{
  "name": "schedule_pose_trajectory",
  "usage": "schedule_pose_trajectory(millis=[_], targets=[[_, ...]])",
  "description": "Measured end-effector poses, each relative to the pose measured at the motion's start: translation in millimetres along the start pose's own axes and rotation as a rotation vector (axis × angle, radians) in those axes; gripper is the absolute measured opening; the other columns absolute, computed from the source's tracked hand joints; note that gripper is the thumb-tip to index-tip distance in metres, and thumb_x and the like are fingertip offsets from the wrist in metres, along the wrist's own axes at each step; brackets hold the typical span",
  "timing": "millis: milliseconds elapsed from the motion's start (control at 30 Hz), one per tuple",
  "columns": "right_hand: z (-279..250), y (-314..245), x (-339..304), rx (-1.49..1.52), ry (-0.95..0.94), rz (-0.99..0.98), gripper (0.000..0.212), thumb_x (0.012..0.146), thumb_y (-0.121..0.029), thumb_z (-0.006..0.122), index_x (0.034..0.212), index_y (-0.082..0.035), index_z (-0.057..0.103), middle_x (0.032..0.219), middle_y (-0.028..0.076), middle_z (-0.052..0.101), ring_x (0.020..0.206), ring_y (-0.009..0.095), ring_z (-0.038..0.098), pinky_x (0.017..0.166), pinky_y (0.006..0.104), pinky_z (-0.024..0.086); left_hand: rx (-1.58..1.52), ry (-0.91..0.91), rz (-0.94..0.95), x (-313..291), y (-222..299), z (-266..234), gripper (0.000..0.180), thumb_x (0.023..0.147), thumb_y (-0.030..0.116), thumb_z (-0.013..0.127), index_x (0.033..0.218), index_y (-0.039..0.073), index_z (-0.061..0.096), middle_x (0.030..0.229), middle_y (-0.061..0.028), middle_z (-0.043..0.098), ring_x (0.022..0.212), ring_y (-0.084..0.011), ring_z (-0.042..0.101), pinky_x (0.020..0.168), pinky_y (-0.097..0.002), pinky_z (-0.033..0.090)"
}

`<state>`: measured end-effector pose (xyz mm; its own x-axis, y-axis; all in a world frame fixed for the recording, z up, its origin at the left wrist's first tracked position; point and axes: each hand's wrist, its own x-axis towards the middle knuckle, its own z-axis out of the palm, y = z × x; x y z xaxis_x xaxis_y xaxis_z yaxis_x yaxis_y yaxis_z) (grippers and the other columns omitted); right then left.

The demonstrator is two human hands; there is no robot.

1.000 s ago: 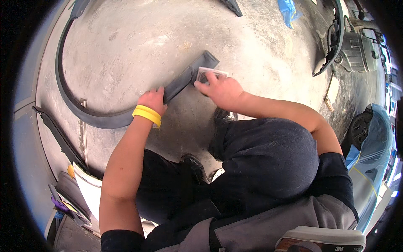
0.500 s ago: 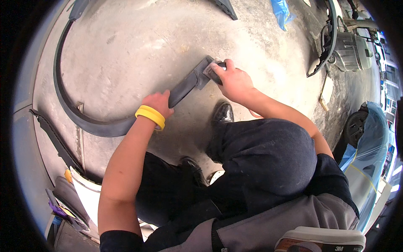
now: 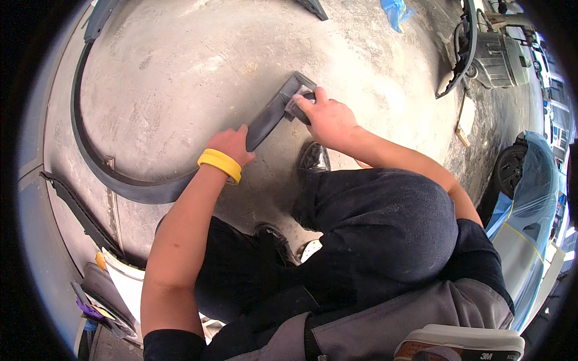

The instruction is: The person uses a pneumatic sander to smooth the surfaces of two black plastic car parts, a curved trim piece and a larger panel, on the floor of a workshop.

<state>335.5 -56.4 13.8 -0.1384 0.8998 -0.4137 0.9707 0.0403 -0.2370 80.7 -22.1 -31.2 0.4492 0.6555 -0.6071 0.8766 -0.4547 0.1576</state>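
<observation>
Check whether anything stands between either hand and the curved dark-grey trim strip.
Nothing visible stands between the left hand and the curved dark-grey trim strip it holds. Between the right hand and the strip's right end lies only that hand's small pad.

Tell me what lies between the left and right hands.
In the head view, a stretch of the dark strip runs from the left hand to the pad in the right hand.
</observation>
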Motion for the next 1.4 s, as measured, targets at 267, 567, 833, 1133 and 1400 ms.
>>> schedule_pose_trajectory(millis=[267,567,833,1133,1400], targets=[[7.1,3.8,-13.6,-0.044,-0.083,-0.011,0.063,0.085,-0.018,0.071,0.144,-0.022,0.049,0.124,0.024,0.052,0.088,0.042,0.07,0.077,0.0489,0.06,-0.003,0.006,0.004,1.6,10.4,-2.6,0.074,0.078,0.043,0.081,0.14,0.011,0.055,0.106,-0.0208,0.071,0.1,-0.0382,0.07,0.089,-0.047,0.056],[-2.7,29.1,-7.0,0.009,0.079,0.071,0.055,0.089,-0.01,0.059,0.143,-0.02,0.053,0.12,0.025,0.056,0.092,0.042,0.07,0.08,0.0511,0.058,0.018,-0.013,0.004,0.5,13.6,-3.1,0.076,0.079,0.046,0.08,0.141,0.011,0.054,0.107,-0.0211,0.071,0.102,-0.0387,0.069,0.089,-0.0479,0.056],[29.8,10.0,-23.6,0.093,0.044,-0.123,0.069,0.081,-0.017,0.076,0.144,-0.024,0.05,0.123,0.022,0.053,0.088,0.041,0.07,0.078,0.0495,0.059,-0.035,0.073,0.011,6.2,11.8,2.8,0.071,0.079,0.044,0.08,0.136,0.01,0.056,0.105,-0.0206,0.071,0.099,-0.039,0.069,0.088,-0.0481,0.056],[15.8,35.4,-19.0,0.205,0.282,0.153,0.064,0.086,-0.023,0.075,0.144,-0.021,0.048,0.125,0.025,0.054,0.092,0.045,0.069,0.08,0.0515,0.059,-0.045,0.08,0.008,11.7,10.9,-0.2,0.065,0.08,0.044,0.08,0.128,0.006,0.058,0.109,-0.0209,0.069,0.103,-0.0384,0.068,0.091,-0.0479,0.055],[34.4,18.8,-19.1,0.178,0.057,0.049,0.068,0.086,-0.028,0.076,0.147,-0.019,0.046,0.122,0.026,0.053,0.092,0.044,0.069,0.082,0.0494,0.059,0.04,-0.154,-0.006,11.4,13.2,5.8,0.061,0.083,0.044,0.079,0.123,0.003,0.058,0.119,-0.0203,0.066,0.112,-0.0381,0.066,0.098,-0.0454,0.053]])
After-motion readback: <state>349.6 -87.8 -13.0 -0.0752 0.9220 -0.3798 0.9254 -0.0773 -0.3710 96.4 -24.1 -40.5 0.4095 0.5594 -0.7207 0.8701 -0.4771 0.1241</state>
